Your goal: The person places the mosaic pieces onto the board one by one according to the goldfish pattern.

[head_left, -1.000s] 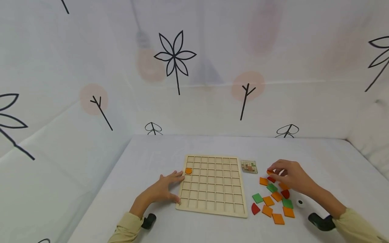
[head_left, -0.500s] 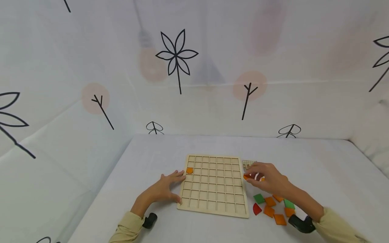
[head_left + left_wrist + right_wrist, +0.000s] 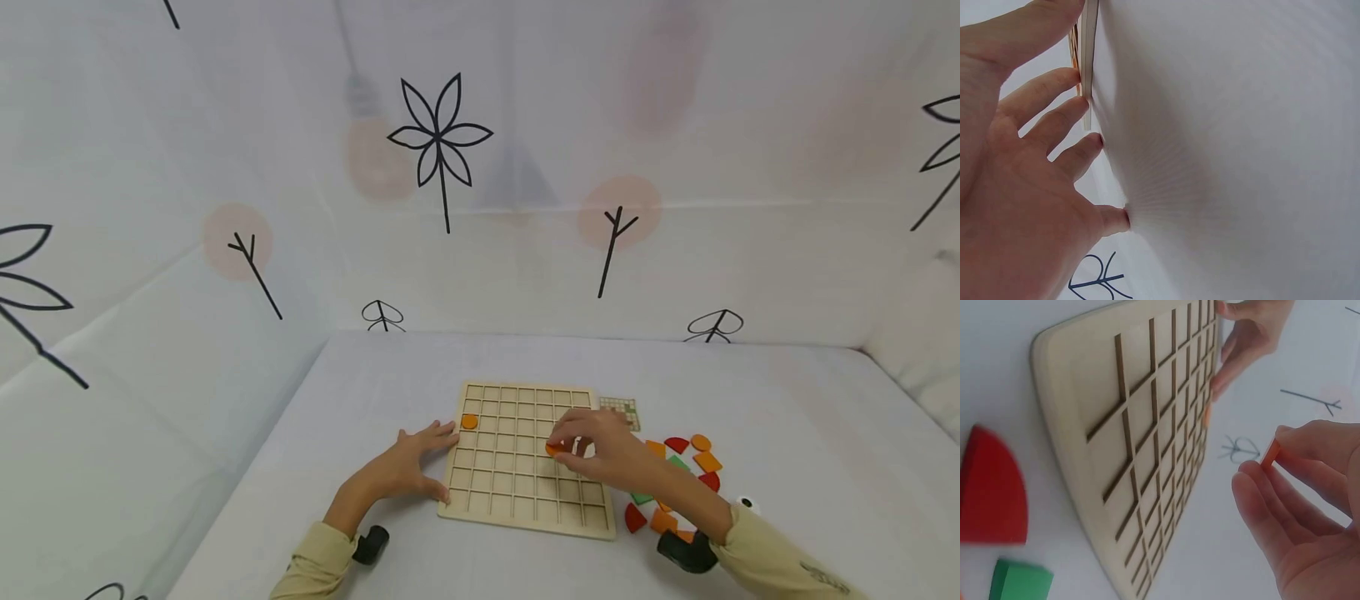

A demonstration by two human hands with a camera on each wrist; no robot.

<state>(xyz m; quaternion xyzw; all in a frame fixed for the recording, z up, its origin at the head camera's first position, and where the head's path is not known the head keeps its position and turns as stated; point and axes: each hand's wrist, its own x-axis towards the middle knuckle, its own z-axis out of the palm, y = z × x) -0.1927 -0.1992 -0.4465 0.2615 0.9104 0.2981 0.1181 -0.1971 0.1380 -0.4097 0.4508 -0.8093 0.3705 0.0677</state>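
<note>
A pale wooden grid board (image 3: 510,485) lies flat, with an orange round tile (image 3: 469,422) in a cell near its upper left. My left hand (image 3: 405,464) rests at the board's left side, fingers spread and touching the edge. In the left wrist view, the left fingertips (image 3: 1079,103) meet the board's side. Over the right half of the board, my right hand (image 3: 603,447) pinches a small orange tile (image 3: 1270,454) between thumb and fingers. That tile shows edge-on in the right wrist view, above the board's surface.
Right of the board lie several loose tiles, among them a red quarter-round tile (image 3: 635,517), an orange round tile (image 3: 701,442) and an orange square tile (image 3: 707,462). A small patterned card (image 3: 628,408) sits beside the board's upper right. Patterned white cloth (image 3: 510,275) hangs behind the table.
My right hand has moved left from the loose tiles to over the board, carrying the orange tile. My left hand has stayed at the board's left edge.
</note>
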